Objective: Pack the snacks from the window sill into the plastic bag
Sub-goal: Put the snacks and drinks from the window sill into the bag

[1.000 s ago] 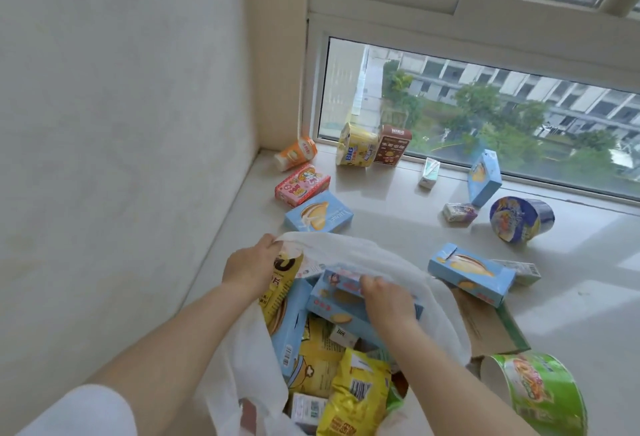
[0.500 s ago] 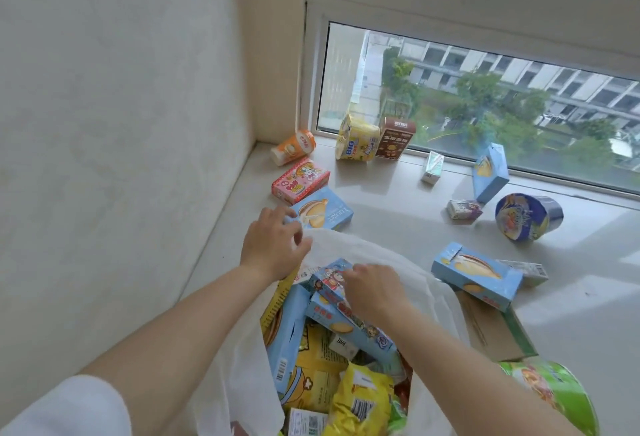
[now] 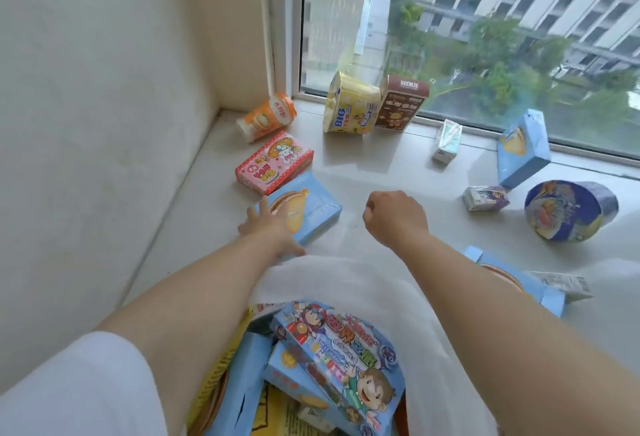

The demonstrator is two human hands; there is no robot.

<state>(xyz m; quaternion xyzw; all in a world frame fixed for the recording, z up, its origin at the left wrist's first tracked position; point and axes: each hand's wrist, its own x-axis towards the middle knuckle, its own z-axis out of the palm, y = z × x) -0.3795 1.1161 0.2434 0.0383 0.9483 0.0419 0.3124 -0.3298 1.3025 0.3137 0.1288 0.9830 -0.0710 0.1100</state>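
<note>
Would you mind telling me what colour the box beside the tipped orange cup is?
The box is red and pink with a cartoon rabbit, seen in the head view, beyond the left hand.

Both hands were withdrawn from the plastic bag (image 3: 346,283), the left hand (image 3: 273,227) being stretched with fingers spread onto the flat blue box (image 3: 311,207), seemingly touching it, while the right hand (image 3: 394,217) was raised, curled and empty.

Left hand (image 3: 273,227) motion-blurred, covers near corner of blue box (image 3: 304,210). Right arm hides most of another blue box (image 3: 540,288). Plastic bag (image 3: 346,279) w/ contents cut off at bottom edge.
</note>
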